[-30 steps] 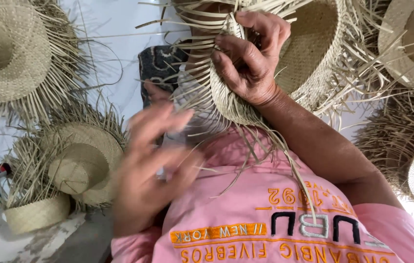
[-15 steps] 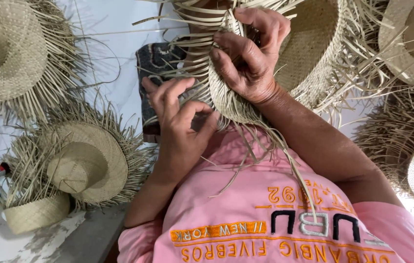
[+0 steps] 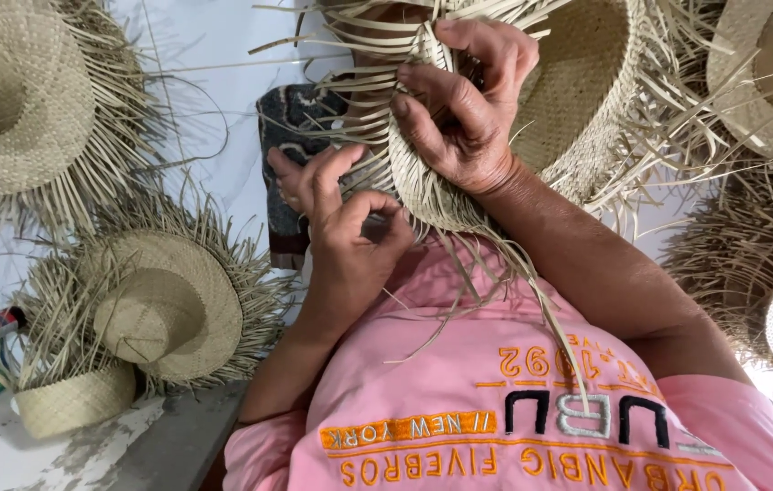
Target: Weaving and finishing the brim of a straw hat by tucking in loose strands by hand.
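Hands — right gripping straw hat, left pinching

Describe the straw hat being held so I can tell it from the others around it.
Start at the pink shirt at the bottom of the view and follow both arms up. The unfinished straw hat is gripped by the right hand, with the left hand beside it. Alone among the hats, it is in a hand.
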